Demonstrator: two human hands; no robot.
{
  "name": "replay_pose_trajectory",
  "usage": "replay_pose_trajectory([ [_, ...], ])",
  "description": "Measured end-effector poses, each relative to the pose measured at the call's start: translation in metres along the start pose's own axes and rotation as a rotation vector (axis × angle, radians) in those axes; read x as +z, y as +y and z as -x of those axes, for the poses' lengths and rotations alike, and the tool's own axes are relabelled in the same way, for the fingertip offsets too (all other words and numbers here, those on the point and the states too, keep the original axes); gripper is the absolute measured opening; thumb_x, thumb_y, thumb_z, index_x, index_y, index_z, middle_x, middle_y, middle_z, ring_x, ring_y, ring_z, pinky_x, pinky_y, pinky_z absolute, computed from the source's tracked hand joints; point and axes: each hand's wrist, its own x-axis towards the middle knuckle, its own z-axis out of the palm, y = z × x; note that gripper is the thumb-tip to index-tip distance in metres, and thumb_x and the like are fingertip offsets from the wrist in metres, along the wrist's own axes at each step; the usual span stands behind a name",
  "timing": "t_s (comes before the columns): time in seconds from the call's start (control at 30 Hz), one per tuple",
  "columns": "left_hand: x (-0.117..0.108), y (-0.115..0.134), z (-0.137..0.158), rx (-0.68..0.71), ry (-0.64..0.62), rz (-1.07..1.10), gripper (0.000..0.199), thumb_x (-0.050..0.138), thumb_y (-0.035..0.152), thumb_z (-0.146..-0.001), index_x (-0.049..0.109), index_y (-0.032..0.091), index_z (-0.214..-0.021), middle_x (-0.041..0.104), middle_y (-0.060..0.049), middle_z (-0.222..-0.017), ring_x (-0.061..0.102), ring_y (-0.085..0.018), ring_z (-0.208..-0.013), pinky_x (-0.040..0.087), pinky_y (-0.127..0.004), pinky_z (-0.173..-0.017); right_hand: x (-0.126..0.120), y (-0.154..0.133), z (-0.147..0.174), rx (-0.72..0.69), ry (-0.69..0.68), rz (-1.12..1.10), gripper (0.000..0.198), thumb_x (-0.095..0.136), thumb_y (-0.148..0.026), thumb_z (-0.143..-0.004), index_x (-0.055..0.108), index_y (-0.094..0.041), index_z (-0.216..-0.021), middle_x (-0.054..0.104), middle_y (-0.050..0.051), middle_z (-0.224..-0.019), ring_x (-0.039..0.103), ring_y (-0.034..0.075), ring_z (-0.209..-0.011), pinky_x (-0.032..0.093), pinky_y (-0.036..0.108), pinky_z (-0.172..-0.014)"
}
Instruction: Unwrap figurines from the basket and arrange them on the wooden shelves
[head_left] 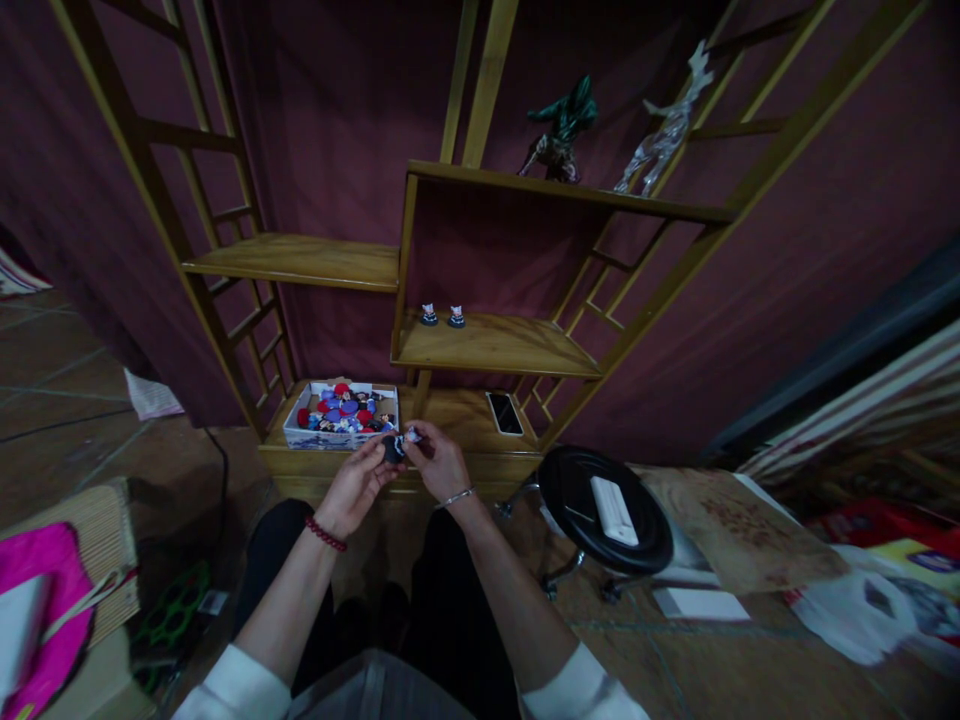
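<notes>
Between my hands is a small figurine [395,449] with a dark round base and a whitish top. My left hand [358,487] grips it by the base, and the fingers of my right hand [441,465] pinch its light upper part. Just beyond my left hand, a white box [330,440] on the lowest shelf holds many small red, blue and white figurines [345,408]. Two similar figurines, one on the left [428,315] and one on the right [456,317], stand upright side by side on the middle shelf [495,343].
A phone [504,413] lies on the lowest shelf, right of my hands. Higher up stand a dark green statue [566,125] and a clear statue [667,125]. A black round stool [570,500] bearing a white object [615,510] is at my right. A pink item [56,590] lies at left.
</notes>
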Motion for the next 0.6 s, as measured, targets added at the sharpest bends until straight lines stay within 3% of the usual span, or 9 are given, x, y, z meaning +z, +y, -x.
replay_pose_trajectory([
  [0.27, 0.0016, -0.0009, 0.0003, 0.007, 0.014, 0.010, 0.035, 0.062, 0.014, -0.070, 0.059, 0.016, -0.104, 0.063, -0.007, -0.097, 0.061, -0.013, -0.075, 0.047, -0.024, -0.068, 0.0002, 0.0021, -0.0009, 0.062, -0.010, -0.101, 0.023, 0.051, -0.023, -0.074, 0.057, -0.021, -0.096, 0.063, 0.001, -0.088, 0.061, 0.012, -0.072, 0.050, 0.024, -0.066],
  [0.6, -0.0028, -0.0027, 0.0005, 0.019, -0.014, 0.023, 0.035, 0.064, 0.011, -0.067, 0.061, 0.015, -0.101, 0.063, -0.007, -0.101, 0.060, -0.014, -0.082, 0.046, -0.024, -0.072, 0.0031, 0.0051, -0.0020, 0.059, 0.031, -0.101, 0.023, 0.053, -0.023, -0.073, 0.057, -0.020, -0.096, 0.064, 0.002, -0.087, 0.061, 0.013, -0.075, 0.049, 0.026, -0.071],
])
